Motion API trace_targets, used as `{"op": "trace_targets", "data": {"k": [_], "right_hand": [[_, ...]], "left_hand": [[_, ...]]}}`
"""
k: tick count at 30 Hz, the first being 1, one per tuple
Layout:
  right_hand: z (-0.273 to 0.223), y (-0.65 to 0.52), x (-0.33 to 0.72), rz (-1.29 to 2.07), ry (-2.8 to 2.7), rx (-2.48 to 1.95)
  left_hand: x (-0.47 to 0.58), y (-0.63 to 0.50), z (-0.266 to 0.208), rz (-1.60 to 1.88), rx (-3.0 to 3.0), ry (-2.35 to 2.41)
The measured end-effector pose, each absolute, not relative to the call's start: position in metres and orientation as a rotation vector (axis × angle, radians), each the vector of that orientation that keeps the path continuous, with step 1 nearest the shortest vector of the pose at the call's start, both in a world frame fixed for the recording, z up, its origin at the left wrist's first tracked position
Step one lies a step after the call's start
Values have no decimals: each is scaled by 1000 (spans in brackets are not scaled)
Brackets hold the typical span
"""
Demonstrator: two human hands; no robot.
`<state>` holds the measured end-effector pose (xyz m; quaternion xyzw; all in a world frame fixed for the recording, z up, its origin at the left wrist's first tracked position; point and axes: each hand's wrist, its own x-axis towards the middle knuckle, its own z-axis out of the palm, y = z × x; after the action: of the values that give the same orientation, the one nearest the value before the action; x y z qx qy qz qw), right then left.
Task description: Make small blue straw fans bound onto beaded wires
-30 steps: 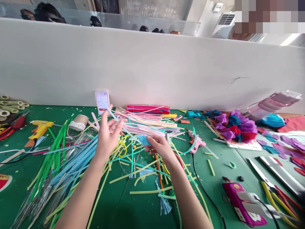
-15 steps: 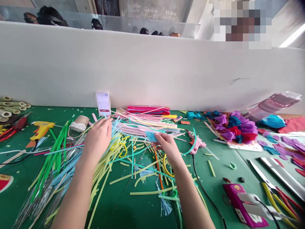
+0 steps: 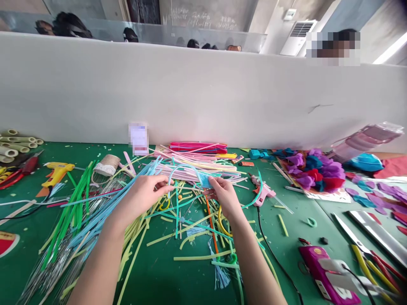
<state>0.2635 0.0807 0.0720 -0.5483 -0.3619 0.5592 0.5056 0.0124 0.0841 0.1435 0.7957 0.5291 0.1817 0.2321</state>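
Observation:
My right hand point(image 3: 223, 194) is closed, pinching a flat light blue piece point(image 3: 204, 180) between thumb and fingers. From beside that piece a thin light blue pipe cleaner point(image 3: 179, 167) arches over to my left hand point(image 3: 152, 188), whose fingertips are closed on its end. Whether strip and piece are joined, I cannot tell. Beneath my left wrist lies a bundle of light blue pipe cleaners point(image 3: 104, 216). Pale yellow pipe cleaners point(image 3: 140, 224) spread below it, and pink ones point(image 3: 187, 171) lie behind both hands. A blue tassel point(image 3: 221, 275) rests nearer to me.
A pink glue gun point(image 3: 263, 192) with a black cord lies right of my right hand. At left are a yellow glue gun point(image 3: 57, 173), a twine spool point(image 3: 107, 164) and green stems point(image 3: 76, 212). Scissors point(image 3: 356, 237) and a magenta power strip point(image 3: 327, 275) occupy the right front.
My left hand has moved right and toward me from the blue bundle, and a light blue pipe cleaner now arches between my hands. My right hand stays nearly in place with the blue piece.

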Motion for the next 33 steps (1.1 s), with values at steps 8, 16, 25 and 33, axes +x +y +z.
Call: {"op": "trace_targets", "data": {"k": [8,16,25,33], "right_hand": [[77,79,265,1426,-827,-1249],[80,77,267,1518,-784,-1131],[84,78,272,1613,-646,-1055],[84,78,271,1638,-632,-1040]], "left_hand": [[33,91,126,693,2234,1319],[34,96,113,908,1992,1167],[2,104,114,443,1420,628],[-3,107,116,312,1582,678]]}}
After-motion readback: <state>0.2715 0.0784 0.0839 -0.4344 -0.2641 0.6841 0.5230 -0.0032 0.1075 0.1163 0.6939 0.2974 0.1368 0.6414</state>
